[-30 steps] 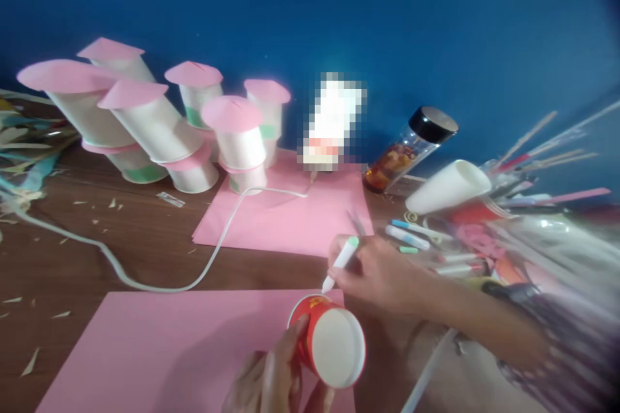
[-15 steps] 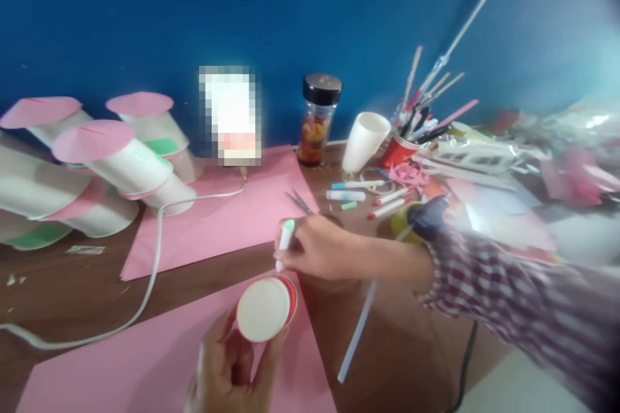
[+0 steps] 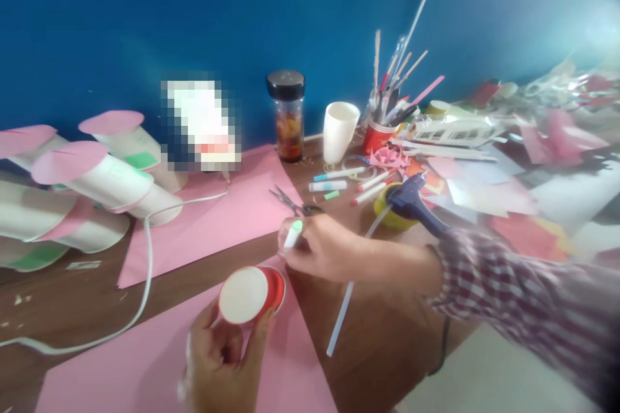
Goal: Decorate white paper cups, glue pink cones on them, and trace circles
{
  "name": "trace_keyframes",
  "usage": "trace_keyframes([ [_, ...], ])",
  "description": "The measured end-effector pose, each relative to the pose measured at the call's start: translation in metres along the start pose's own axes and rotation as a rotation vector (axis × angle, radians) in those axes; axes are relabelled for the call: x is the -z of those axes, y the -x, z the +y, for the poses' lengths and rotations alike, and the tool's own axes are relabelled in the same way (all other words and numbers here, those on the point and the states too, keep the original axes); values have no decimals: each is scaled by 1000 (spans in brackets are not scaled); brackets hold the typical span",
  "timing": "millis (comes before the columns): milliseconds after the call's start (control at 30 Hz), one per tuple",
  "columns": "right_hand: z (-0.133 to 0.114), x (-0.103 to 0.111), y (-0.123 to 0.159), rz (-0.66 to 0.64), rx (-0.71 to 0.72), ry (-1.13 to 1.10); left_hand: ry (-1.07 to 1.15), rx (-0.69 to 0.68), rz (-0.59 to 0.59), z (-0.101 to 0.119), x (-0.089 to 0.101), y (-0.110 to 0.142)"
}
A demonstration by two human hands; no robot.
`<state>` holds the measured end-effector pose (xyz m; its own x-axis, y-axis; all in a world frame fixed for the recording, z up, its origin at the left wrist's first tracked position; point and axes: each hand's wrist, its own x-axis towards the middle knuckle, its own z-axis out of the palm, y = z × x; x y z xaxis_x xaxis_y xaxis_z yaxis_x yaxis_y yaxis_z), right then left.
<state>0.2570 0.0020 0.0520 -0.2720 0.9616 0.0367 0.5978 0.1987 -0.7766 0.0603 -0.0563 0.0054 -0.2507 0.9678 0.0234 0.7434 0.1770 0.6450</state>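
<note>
My left hand (image 3: 220, 361) grips a red paper cup (image 3: 252, 293) turned upside down, its white bottom facing me, pressed on a pink paper sheet (image 3: 145, 361) at the table's near edge. My right hand (image 3: 322, 248) pinches a white marker with a green end (image 3: 293, 234), its tip down against the cup's rim on the pink sheet. A plaid sleeve covers my right forearm.
Scissors (image 3: 293, 202) lie on a second pink sheet (image 3: 217, 213). White cups with pink paper tops (image 3: 92, 171) stand at the left. A white cable (image 3: 140, 284), a dark-lidded jar (image 3: 289, 116), a white cup (image 3: 339, 129), a blue glue gun (image 3: 416, 206) and scattered markers crowd the right.
The view swung right and down, so the cup towers slid left. My right hand with the marker shifted round the cup's rim; my left hand kept hold of the cup.
</note>
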Motion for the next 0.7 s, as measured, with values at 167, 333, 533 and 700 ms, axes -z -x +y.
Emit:
trace_keyframes([
  [167,-20,4,15,94,2,-135,59,-60,3,3,-1,1],
  [333,-35,-22,25,188,131,-52,163,-83,-12,-2,-3,0],
  [533,-42,-41,24,248,163,168,177,-103,-88,-8,-5,-4],
  [700,-49,-40,25,253,131,274,151,-166,-163,-16,-2,-2],
])
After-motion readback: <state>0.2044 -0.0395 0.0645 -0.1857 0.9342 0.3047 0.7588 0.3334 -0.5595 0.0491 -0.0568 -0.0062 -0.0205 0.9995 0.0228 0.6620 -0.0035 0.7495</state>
